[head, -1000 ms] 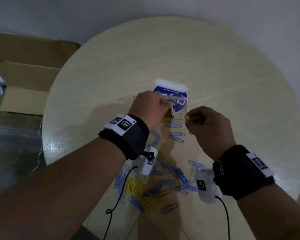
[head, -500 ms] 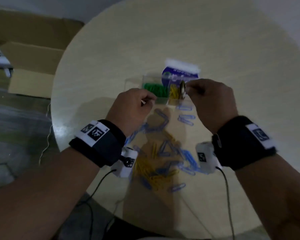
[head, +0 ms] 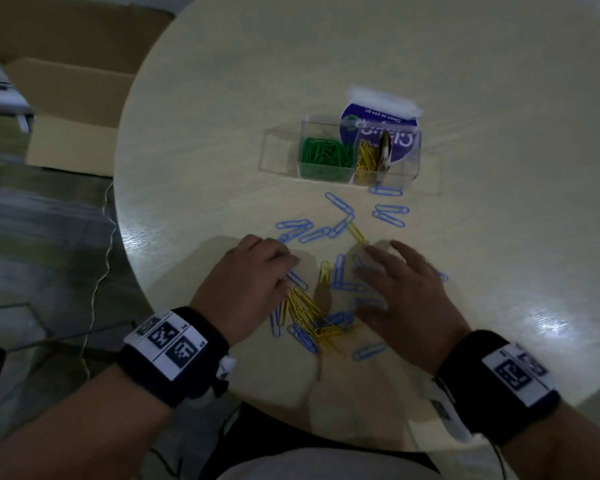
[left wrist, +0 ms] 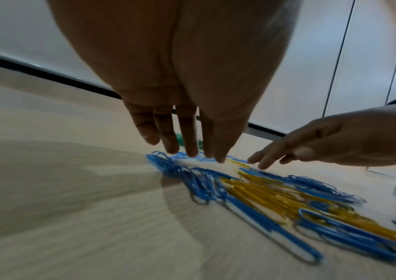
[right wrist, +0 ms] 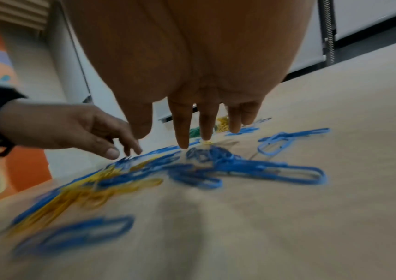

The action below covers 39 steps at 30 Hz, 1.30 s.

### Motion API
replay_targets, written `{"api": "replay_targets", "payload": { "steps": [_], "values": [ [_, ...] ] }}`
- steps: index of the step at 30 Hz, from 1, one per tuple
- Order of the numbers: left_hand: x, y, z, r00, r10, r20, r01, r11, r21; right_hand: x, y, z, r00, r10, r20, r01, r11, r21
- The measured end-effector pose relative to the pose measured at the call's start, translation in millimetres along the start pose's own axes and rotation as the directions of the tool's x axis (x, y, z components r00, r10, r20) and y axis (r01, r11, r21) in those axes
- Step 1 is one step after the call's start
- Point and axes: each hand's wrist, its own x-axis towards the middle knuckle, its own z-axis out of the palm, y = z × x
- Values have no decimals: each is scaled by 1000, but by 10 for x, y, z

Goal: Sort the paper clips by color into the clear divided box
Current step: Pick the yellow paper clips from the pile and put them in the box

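A clear divided box (head: 281,150) stands on the round table, with green clips (head: 324,154) in one compartment and yellow clips (head: 366,157) in the one to its right. Loose blue clips (head: 340,206) and yellow clips (head: 307,311) lie scattered nearer me. My left hand (head: 253,278) hovers over the pile's left side, fingers straight and pointing down (left wrist: 189,140). My right hand (head: 395,285) hovers over the right side, fingers spread (right wrist: 192,128). Neither hand holds a clip. A blue clip (right wrist: 276,170) lies just under the right fingertips.
A round blue-and-white packet (head: 378,129) lies behind the box. A cardboard carton (head: 66,109) sits on the floor to the left. A thin cable (head: 101,271) hangs off the table's left edge (head: 125,237). Bare tabletop spreads to the right and far side.
Both hands have come back from the box to the loose pile near me. The yellow clips they pinched are gone from the fingers, and both hands have opened.
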Motion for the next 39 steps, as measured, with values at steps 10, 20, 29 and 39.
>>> {"api": "replay_targets", "payload": {
  "steps": [10,20,29,39],
  "values": [
    [-58,-253,19,997,-33,-65,32,999,-16,686,96,-153,955,295,-7,-293,951,96],
    [-328,-130,23,998,-11,-65,13,1000,24,566,40,-227,973,221,-69,-199,951,235],
    [-493,-300,11,982,-186,-6,182,965,-189,28,9,56,979,183,-85,-152,946,286],
    [-215,-291,-26,983,180,-38,-173,975,141,193,-243,-15,976,203,-75,-176,947,268]
  ]
}}
